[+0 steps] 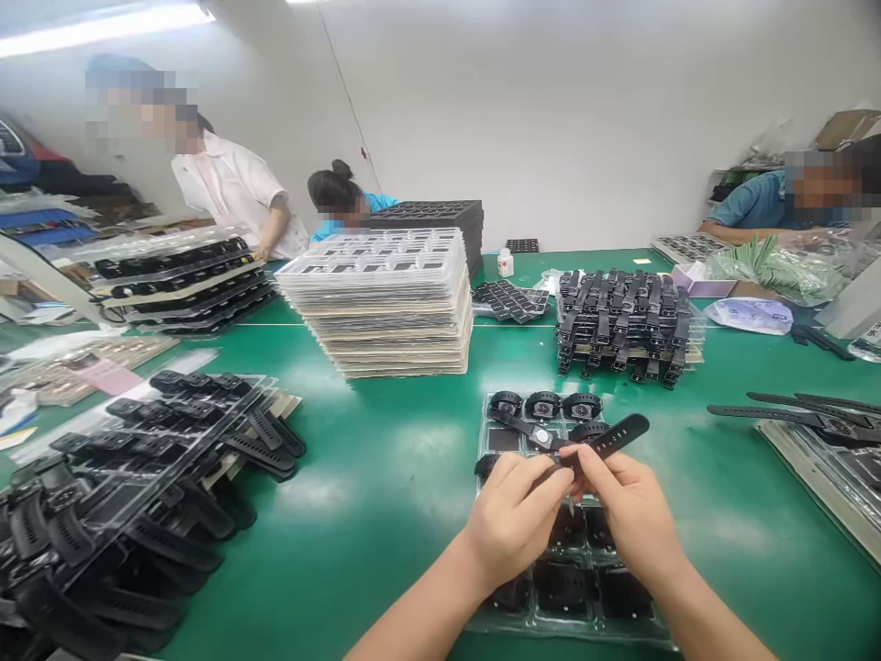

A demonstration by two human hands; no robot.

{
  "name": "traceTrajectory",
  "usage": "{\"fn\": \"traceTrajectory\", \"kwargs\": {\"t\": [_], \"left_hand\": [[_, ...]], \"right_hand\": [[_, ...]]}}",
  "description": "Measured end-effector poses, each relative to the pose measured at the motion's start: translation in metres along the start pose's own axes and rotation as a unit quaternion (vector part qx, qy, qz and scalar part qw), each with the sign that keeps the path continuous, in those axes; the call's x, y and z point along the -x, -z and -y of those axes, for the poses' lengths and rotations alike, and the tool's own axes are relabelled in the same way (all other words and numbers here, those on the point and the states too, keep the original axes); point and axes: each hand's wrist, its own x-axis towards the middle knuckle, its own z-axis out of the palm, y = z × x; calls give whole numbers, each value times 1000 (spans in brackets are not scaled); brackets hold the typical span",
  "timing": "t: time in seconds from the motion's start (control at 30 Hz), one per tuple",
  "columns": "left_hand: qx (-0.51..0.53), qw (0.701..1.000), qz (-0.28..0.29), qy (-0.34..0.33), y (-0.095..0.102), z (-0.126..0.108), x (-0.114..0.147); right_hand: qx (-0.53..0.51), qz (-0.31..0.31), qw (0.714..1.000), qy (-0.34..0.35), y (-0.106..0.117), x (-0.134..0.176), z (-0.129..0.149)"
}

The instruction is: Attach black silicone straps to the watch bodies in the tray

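Both hands meet over a clear plastic tray point(496, 622) on the green table. Between my fingers is a black smartwatch point(543, 438), its round pale sensor facing up and one strap end sticking out to the upper right. My left hand point(516, 514) pinches the strap from the left; my right hand point(623, 500) pinches it from the right. Where the fingertips meet, the strap is partly hidden. Along the tray's far row sit several black watches point(543, 405) with closed straps. More dark watches point(565, 588) lie in the near compartments, partly under my hands.
Watch-laden trays point(254, 418) stand at the left, straps overhanging. A tall stack of clear trays point(385, 312) is at centre back, with a pile of watches point(619, 321) right of it. Another loaded tray point(819, 487) sits at the right edge. Several people work around the table.
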Motion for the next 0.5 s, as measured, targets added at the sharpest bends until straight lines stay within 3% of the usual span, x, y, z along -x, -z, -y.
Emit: {"fn": "traceTrajectory", "kwargs": {"t": [0.17, 0.33, 0.43, 0.5], "left_hand": [[-15, 1000, -1, -11, -1, 1, 1], [-8, 1000, 0, -10, -1, 4, 1], [94, 990, 8, 102, 1, 2, -1], [228, 941, 5, 251, 2, 0, -2]], "right_hand": [[42, 14, 998, 49, 0, 3, -2], [146, 92, 972, 158, 3, 5, 3], [183, 151, 956, 174, 4, 6, 7], [201, 169, 948, 180, 3, 6, 8]]}}
